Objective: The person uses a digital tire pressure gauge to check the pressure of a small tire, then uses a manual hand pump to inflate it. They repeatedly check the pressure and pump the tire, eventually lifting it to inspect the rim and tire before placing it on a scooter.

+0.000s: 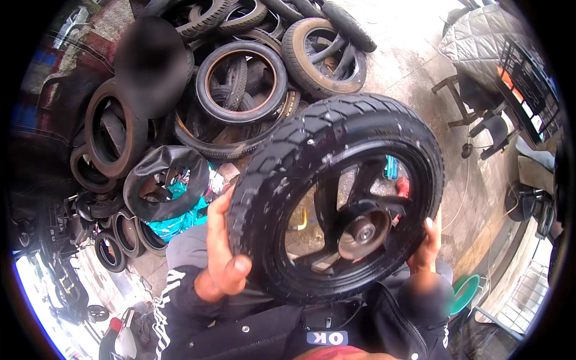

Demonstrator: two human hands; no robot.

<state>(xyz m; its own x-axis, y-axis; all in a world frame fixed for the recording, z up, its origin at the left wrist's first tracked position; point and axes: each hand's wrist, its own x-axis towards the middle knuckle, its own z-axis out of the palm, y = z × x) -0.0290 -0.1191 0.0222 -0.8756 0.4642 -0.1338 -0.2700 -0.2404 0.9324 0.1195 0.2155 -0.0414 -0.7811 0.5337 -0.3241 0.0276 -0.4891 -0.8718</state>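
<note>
Between my two hands is a black motorcycle wheel with its tyre fitted, tilted up in front of my body. Pale specks or drops dot its sidewall and rim. Through the gaps between the dark spokes the ground shows, and a round metal hub sits at the centre. My left hand presses against the tread on the left, its thumb on the near side. My right hand grips the right edge, with the thumb visible at the sidewall and the other fingers mostly hidden behind the tyre.
Used tyres lie heaped beyond the wheel and to the left. A black inner tube rests by a turquoise plastic bag. At the right are a green basin and a stand with a quilted cover. Parked motorbikes stand at lower left.
</note>
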